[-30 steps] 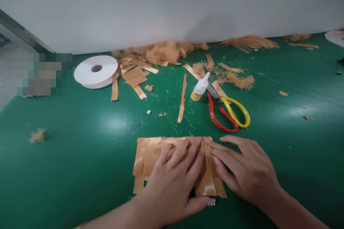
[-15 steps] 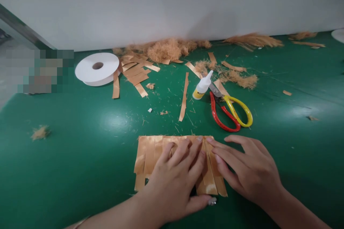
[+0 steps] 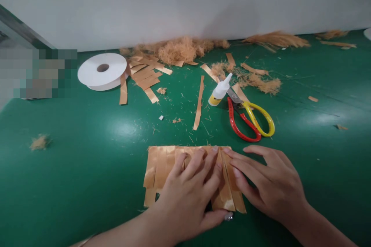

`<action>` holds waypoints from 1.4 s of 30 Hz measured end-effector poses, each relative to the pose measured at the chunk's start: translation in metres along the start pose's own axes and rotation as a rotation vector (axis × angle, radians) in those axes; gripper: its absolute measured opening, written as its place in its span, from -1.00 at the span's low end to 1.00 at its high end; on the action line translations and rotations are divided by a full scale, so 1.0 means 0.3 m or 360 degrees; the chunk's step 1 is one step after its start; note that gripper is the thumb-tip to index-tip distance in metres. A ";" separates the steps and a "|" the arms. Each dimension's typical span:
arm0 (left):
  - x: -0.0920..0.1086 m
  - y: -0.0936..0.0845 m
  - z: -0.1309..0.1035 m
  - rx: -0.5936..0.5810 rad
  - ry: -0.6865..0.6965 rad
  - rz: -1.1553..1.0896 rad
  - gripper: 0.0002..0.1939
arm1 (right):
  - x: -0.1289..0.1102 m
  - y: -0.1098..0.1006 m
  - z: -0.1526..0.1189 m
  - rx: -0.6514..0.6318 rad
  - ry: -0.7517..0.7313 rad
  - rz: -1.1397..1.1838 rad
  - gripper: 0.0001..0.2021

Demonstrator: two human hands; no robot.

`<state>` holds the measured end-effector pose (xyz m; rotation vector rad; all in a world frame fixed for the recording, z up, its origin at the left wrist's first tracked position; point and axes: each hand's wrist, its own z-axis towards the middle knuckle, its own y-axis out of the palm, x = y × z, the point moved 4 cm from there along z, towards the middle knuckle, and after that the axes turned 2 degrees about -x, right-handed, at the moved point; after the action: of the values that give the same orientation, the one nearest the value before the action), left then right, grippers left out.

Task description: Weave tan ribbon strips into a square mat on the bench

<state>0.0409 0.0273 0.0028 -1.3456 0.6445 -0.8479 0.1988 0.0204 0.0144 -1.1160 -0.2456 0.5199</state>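
A panel of golden-brown ribbon strips, laid side by side, lies flat at the front of the green table. My left hand rests across its middle, fingers spread and pressing down; it covers part of the strips, and its thumb sticks out near the lower edge. At the panel's right end, my right hand touches the last strips with its fingertips. Its fingers are stretched out and apart, close to the left hand's fingertips. Just beyond the hands lie scissors with one red and one yellow handle, blades partly behind a small white glue bottle.
A white roll lies at the back left, beside a pile of cut ribbon pieces. Frayed fibre is heaped along the pale wall. One loose ribbon strip lies left of the bottle. The green table bears scattered thread scraps.
The view has shifted slightly, so the things at the back sit a little differently in the picture. Both hands stay in place on the ribbon panel.
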 end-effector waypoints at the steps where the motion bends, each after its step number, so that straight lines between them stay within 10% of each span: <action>1: 0.001 0.001 -0.001 0.0010 -0.0007 0.0000 -0.28 | 0.000 0.000 0.001 -0.0004 0.0000 0.0004 -0.80; 42: -0.002 -0.008 0.006 -0.0043 0.0010 -0.0020 -0.25 | 0.003 0.002 -0.001 0.0019 -0.0051 0.0105 -0.82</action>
<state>0.0417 0.0288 0.0055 -1.3733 0.6547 -0.8564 0.1995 0.0209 0.0137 -1.1078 -0.2340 0.5978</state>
